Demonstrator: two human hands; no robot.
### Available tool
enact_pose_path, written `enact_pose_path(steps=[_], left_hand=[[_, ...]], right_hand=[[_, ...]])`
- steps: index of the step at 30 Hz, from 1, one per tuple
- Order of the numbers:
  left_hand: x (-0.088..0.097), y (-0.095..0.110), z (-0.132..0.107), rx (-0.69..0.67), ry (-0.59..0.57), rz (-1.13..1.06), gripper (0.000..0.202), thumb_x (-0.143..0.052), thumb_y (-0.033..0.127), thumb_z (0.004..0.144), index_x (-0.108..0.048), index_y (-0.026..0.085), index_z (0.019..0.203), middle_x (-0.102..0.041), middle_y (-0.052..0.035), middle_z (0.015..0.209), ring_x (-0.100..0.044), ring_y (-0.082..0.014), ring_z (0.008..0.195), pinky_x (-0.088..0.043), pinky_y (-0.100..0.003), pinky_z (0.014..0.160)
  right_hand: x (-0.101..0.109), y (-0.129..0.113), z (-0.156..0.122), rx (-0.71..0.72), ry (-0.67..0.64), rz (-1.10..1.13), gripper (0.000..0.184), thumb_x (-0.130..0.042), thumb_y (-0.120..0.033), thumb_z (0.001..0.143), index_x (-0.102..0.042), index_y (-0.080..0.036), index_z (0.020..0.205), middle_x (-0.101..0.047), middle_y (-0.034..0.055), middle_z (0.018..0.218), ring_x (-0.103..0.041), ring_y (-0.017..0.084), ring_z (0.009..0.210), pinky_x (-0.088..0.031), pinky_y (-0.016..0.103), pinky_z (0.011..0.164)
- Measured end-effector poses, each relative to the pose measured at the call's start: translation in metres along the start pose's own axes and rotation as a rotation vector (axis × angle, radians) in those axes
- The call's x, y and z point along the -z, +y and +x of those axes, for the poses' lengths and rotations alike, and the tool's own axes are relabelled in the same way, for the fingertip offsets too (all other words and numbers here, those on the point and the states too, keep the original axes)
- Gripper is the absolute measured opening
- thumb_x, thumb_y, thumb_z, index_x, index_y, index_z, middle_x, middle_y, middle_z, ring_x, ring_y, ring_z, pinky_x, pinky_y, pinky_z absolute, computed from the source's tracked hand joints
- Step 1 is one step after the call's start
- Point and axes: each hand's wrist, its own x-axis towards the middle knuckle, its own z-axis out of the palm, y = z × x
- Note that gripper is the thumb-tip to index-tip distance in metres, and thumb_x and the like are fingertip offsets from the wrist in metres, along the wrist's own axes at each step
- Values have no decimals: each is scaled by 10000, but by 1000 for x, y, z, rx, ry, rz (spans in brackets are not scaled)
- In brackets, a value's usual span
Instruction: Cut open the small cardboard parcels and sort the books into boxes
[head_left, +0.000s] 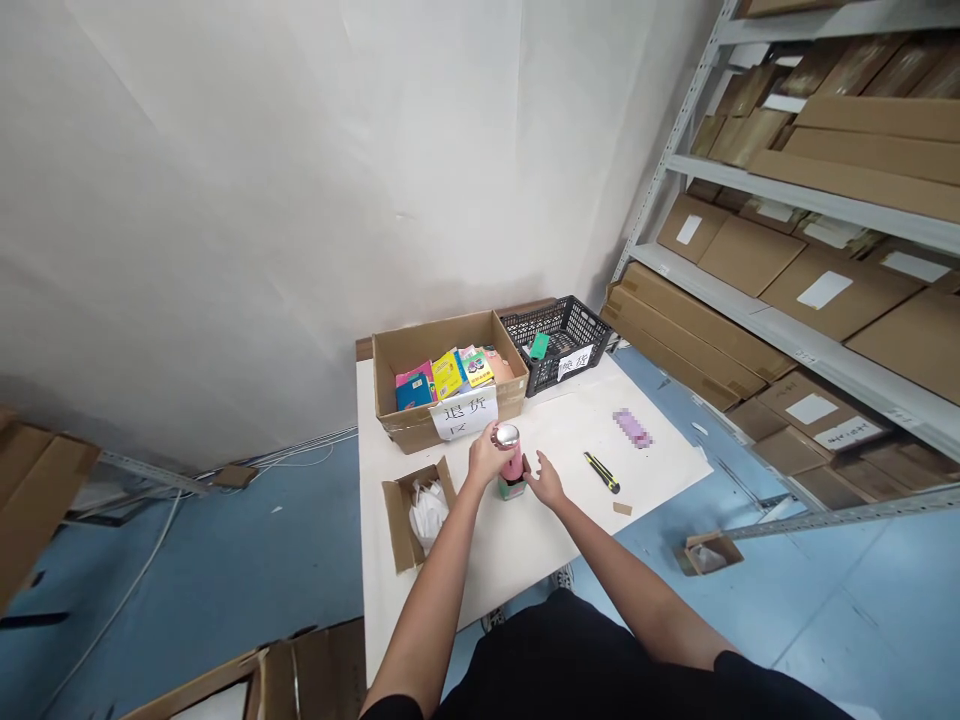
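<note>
My left hand (487, 460) was closed round the upper part of the pink bottle (511, 458), just below its silver cap. The bottle stood upright in the middle of the white table (525, 570), its foot in a small green box (511, 489). My right hand (546, 483) lay loosely open just right of it, fingertips at the green box; whether they pressed on it I could not tell.

The table was a plain pale sheet, pushed with its far edge to the white wall (262, 200). At the far side sat an open cardboard box (390, 360) of bright books, with a paper label (465, 412) hanging on its near wall. Touching its right side was a black crate (559, 335) with a tag of its own. Near left of my hands a small carton (397, 535) stood open with white stuffing inside. To the right a yellow and black knife (601, 472) lay flat, a scrap of card (622, 508) near it, and a blurred pink thing (632, 428) further off.

The floor (225, 560) was blue, with cables along the wall's foot. Grey metal shelving (810, 350) filled the right of the room, stacked with flat brown cartons, and one little open box (709, 552) lay on the floor near it
</note>
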Motion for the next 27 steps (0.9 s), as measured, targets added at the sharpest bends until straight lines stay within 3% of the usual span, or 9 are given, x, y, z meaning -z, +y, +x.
enact_pose_path(steps=[3, 5, 8, 13, 15, 17, 20, 22, 27], left_hand=[[-13, -22, -5, 3, -15, 4, 652, -829, 184, 680, -655, 248, 1305, -791, -59, 1192, -753, -242, 1052, -560, -338, 953], [-23, -36, -9, 17, -17, 5, 624, -831, 209, 694, -652, 262, 1289, -793, -46, 1175, -752, -236, 1049, -560, -338, 950], [-40, -57, -18, 40, -27, 39, 607, -824, 261, 725, -642, 272, 1304, -782, -63, 1210, -737, -262, 1117, -552, -384, 998], [-65, -103, -40, 23, -49, 145, 721, -868, 329, 663, -655, 214, 1343, -504, -177, 1619, -386, -420, 1546, -381, -571, 1216], [-68, -120, -46, 29, 7, 104, 755, -826, 410, 738, -600, 210, 1429, -427, -176, 1675, -313, -401, 1588, -337, -563, 1250], [-68, -134, -46, 122, 95, -11, 644, -675, 475, 894, -549, 226, 1475, -534, -161, 1598, -434, -319, 1536, -385, -484, 1230], [-69, -145, -38, 356, 128, -195, 462, -477, 477, 1013, -588, 229, 1387, -752, -128, 1267, -711, -247, 1223, -544, -400, 1048], [-73, -146, -30, 404, 90, -247, 378, -508, 449, 998, -645, 220, 1265, -780, -110, 1150, -759, -233, 1070, -583, -375, 954], [-85, -146, -21, 351, 15, -273, 413, -776, 291, 788, -656, 241, 1179, -767, -68, 1162, -768, -202, 915, -599, -344, 884]], right_hand=[[-16, 1, 6, -17, -42, -48, 184, -660, -373, 910, -706, -209, 980, -776, 101, 1052, -755, 256, 923, -563, 330, 828], [-22, 0, 7, -32, -34, -81, 361, -548, -480, 1002, -610, -239, 741, -741, 61, 809, -736, 237, 831, -527, 298, 761], [-28, 1, 6, -36, -27, -72, 562, -380, -625, 1052, -484, -266, 631, -662, 31, 664, -692, 216, 733, -480, 278, 685], [-31, 13, 4, -20, -35, -43, 495, -423, -571, 1033, -483, -265, 649, -656, 22, 667, -666, 203, 707, -459, 270, 670], [-31, 18, 5, -27, -49, -54, 440, -476, -520, 1016, -478, -263, 660, -658, 16, 673, -665, 197, 708, -460, 264, 674], [-29, 21, 5, -24, -56, -63, 387, -515, -482, 1003, -488, -260, 687, -669, 11, 695, -674, 196, 738, -469, 261, 691], [-28, 23, 4, -8, -45, -23, 252, -552, -450, 999, -573, -257, 840, -721, 14, 811, -708, 203, 828, -503, 273, 745], [-28, 24, 3, 2, -57, 33, 153, -571, -407, 997, -612, -264, 1033, -750, 20, 921, -727, 205, 868, -531, 294, 790], [-34, 26, 2, 80, -149, 92, 393, -635, -283, 898, -616, -273, 1290, -709, 74, 1259, -723, 236, 1050, -574, 391, 941]])
